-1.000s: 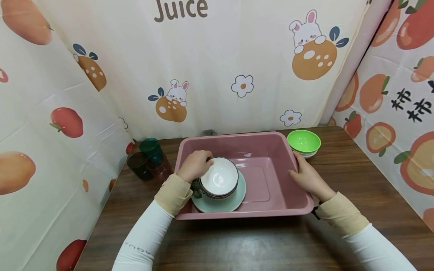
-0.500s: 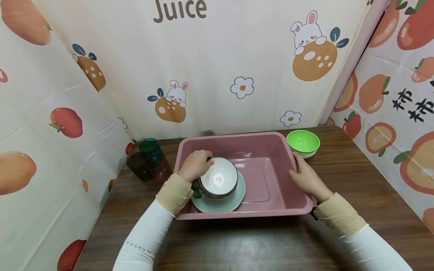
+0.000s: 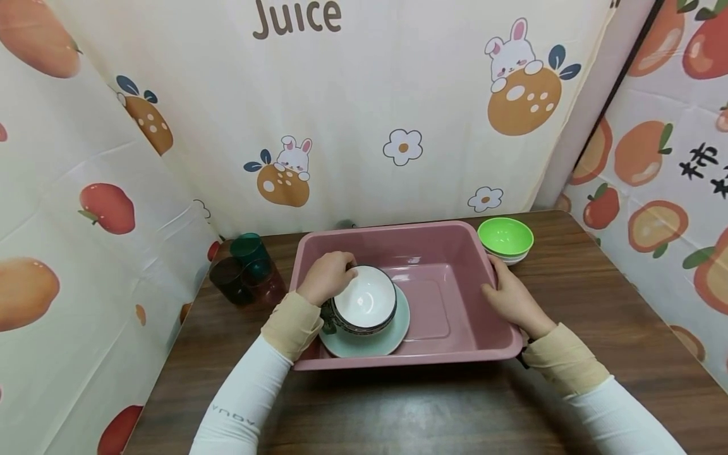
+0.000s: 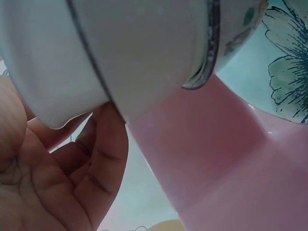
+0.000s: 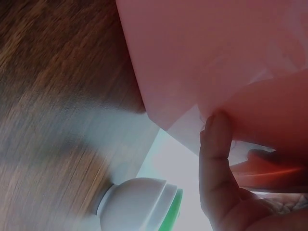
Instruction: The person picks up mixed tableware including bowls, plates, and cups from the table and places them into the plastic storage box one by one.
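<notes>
Left hand: The left hand (image 3: 328, 278) has its fingers curled at the far-left rim of the top bowl, gripping it, as it did half a second and a second ago.
Top bowl: The top bowl (image 3: 366, 297), white inside with a dark rim, sits in the left part of the tub and has kept its place there. The left wrist view shows a second dark rim, that of a lower bowl (image 4: 210, 43), just beside it.
Plate: The pale green plate (image 3: 402, 322) lies under the bowls, unmoved within the tub, its flower print visible in the left wrist view.
Right hand: The right hand (image 3: 514, 296) holds the right wall of the tub, thumb inside and fingers outside, the same grip as before.
Tub: The pink tub (image 3: 438, 303) rests on the wooden table (image 3: 409, 411) and appears not to have moved.
Beside the tub: The green bowl (image 3: 506, 236) at right and the three cups (image 3: 247, 268) at left are as they were.
Head view: The whole scene has slid slightly left.
Curtain: The fruit prints on the right curtain (image 3: 662, 189) have moved the other way, farther right; this is the clearest change.
</notes>
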The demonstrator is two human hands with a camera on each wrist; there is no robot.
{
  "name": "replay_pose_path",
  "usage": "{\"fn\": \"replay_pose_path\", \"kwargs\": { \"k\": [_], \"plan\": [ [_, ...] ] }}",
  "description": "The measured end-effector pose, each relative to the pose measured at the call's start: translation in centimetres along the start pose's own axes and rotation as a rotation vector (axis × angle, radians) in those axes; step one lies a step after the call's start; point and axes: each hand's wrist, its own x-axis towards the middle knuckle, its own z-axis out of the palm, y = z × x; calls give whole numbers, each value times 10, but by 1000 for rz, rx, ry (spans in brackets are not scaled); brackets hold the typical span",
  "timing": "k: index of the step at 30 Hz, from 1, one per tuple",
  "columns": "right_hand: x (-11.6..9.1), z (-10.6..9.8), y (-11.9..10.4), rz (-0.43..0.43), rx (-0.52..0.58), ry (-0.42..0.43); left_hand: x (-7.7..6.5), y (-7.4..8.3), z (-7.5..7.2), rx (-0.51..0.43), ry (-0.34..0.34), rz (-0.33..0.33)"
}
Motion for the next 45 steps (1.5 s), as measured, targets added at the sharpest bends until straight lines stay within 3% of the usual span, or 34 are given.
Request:
{"fn": "replay_pose_path", "kwargs": {
  "k": [16, 34, 41, 45],
  "plan": [
    [-1, 0, 1, 4, -3, 8, 5, -3, 6, 3, 26, -8],
    [-4, 1, -3, 10, 5, 13, -1, -4, 4, -21, 37, -38],
    [-5, 2, -5, 35, -1, 10, -5, -8, -2, -105, 35, -34],
    [-5, 2, -7, 56, -15, 1, -10, -10, -9, -178, 84, -23]
  ]
}}
